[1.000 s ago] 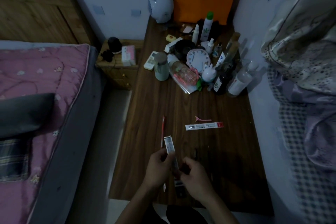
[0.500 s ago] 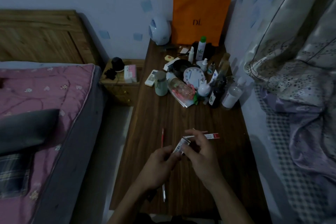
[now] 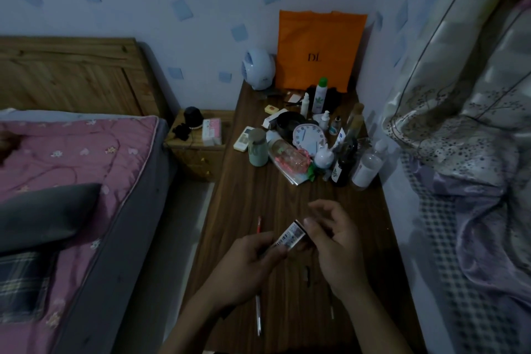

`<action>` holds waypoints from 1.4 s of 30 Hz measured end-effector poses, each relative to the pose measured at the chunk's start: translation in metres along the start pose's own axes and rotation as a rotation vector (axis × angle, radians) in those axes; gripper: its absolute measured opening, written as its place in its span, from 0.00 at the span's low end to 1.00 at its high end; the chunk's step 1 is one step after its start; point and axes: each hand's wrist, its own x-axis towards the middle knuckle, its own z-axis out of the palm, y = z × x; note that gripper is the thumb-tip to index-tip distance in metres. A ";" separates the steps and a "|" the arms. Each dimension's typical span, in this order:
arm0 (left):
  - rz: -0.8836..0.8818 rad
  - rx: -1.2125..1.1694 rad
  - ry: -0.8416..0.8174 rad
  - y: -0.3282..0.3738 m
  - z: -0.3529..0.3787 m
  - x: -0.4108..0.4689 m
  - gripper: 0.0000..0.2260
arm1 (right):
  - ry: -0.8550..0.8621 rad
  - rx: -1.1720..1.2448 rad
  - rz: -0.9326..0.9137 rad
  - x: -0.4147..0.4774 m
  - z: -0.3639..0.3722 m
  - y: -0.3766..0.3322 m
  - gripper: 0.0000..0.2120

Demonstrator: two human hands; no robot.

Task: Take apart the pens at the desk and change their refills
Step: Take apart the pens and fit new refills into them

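Looking down, we see a dark wooden desk point(image 3: 244, 195) running up the middle of the frame to an orange bag point(image 3: 316, 46) propped against the wall at the top. Our two hands meet low in the centre, close together over the desk. The left hand point(image 3: 247, 264) has its fingers curled round the lower end of a refill packet point(image 3: 291, 236) with a barcode label, holding it tilted up to the right. The right hand point(image 3: 336, 244) sets its thumb tip against the packet's upper end, with its forefinger raised clear; whether its other fingers grip behind the packet we cannot tell.

Bottles crowd the desk's upper right. A clear bottle point(image 3: 367, 168) shows white contents. A lidded green cup point(image 3: 257, 149) stands upright beside a clear bottle lying on its side point(image 3: 287, 155) with something pink inside.

A red pen point(image 3: 259, 224) lies just above the left hand, and a pale pen point(image 3: 258, 316) below the wrist.
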 end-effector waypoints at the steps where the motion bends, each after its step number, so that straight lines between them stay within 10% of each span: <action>1: 0.017 0.012 0.004 0.000 0.000 -0.001 0.09 | -0.001 0.014 0.002 0.000 -0.001 -0.001 0.11; 18: 0.098 0.231 -0.002 -0.011 -0.005 -0.005 0.14 | -0.293 -0.282 -0.058 0.005 -0.027 0.004 0.13; 42: 0.088 0.404 -0.166 0.009 -0.029 -0.005 0.16 | -0.349 -0.026 0.193 -0.011 -0.020 0.016 0.06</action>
